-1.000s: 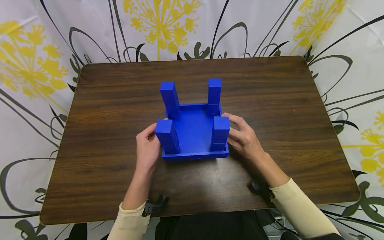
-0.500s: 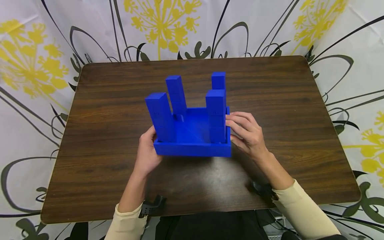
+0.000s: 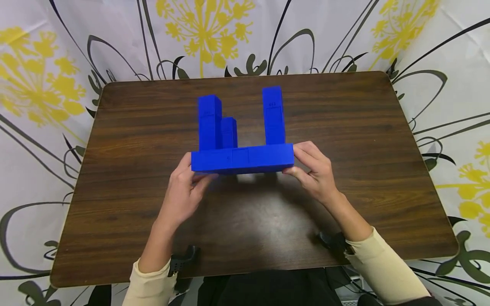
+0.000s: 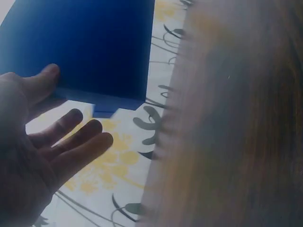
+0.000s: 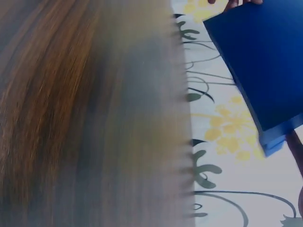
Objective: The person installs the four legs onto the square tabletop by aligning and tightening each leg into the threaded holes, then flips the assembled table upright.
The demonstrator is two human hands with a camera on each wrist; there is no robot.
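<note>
A blue square tray [image 3: 268, 156] with tall blocky posts is held up over the table, tilted so its near side wall faces the head camera. Three posts show, one a front left post [image 3: 209, 123] and one a right post [image 3: 273, 119]; the tray's inside is hidden. My left hand [image 3: 181, 193] grips the tray's left end, its thumb on the flat underside [image 4: 104, 47] in the left wrist view and the other fingers spread below. At the right end, my right hand [image 3: 314, 174] pinches the corner, thumb below and fingers along the side.
A brown wood-grain table [image 3: 356, 140] with rounded corners lies beneath. Behind it hangs a white cloth [image 3: 340, 25] with yellow flowers and dark stems. Each wrist carries a black strapped device, such as the left one [image 3: 183, 259].
The tray has been raised and tilted, its near wall coming up and its inside turning out of sight. My left hand has shifted its grip to the tray's lower left; the right thumb now lies underneath.
</note>
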